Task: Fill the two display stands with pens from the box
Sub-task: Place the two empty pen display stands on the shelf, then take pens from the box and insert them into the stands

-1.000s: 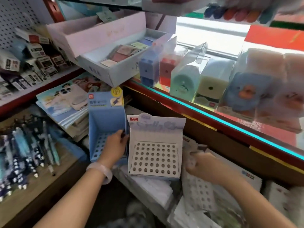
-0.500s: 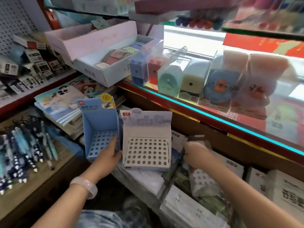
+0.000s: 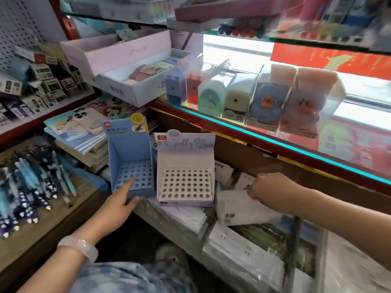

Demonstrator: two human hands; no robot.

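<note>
Head view — the only view here. Since 1 second ago the left hand (image 3: 121, 205) has let go of the blue display stand (image 3: 131, 161): it was wrapped around the stand's front right corner, and now it lies lower, at the front edge, with the index finger straight and reaching over the low front wall toward the perforated floor and the thumb against the stand's front bottom edge. The other fingers are hidden under the palm, so I cannot tell how they lie. The hand holds nothing.

The right hand (image 3: 266, 187) has also shifted. Before, it was on a perforated white sheet to the right of the white display stand (image 3: 185, 170); now it is curled, knuckles up, pinching the top edge of a white packet (image 3: 239, 206) that lies just right of that stand. The packet is blurred, and whether it is the box of pens I cannot tell.

Both stands sit side by side, upright and almost touching, on wrapped stock on the lower shelf (image 3: 179, 216). Every hole in both grids is open — 0 pens placed. A row of loose blue pens (image 3: 31, 191) lies well to the left on a wooden counter (image 3: 42, 240).

My reading: positioning of the 2 stands looks finished and filling has not begun.
</note>
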